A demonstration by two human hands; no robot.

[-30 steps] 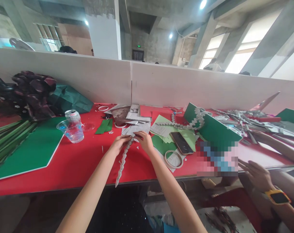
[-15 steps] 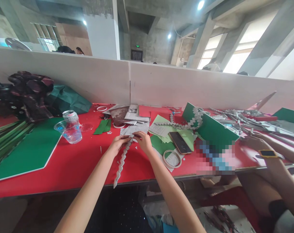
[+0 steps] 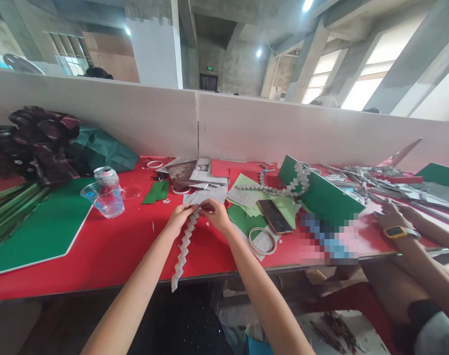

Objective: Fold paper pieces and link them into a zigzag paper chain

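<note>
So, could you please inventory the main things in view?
zigzag strip: one, whitish, front centre
zigzag chain: one, whitish, right
boards: three, green, left and right
long strips: many, green, left
partition: one, white, back
can: one, silver, left
cup: one, clear, left
papers: many, mixed colours, centre
phone: one, dark, right
large ring: one, pale, before phone
table: one, red, underneath
co-worker's watch: one, yellow, right
left hand: one, bare, on strip
right hand: one, bare, on strip

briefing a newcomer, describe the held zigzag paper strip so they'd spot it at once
Over the red table reach two bare forearms. From the left hand and right hand, the pale zigzag strip runs back between those forearms. Unlike the similar chain by the standing green board, it is held.
</note>
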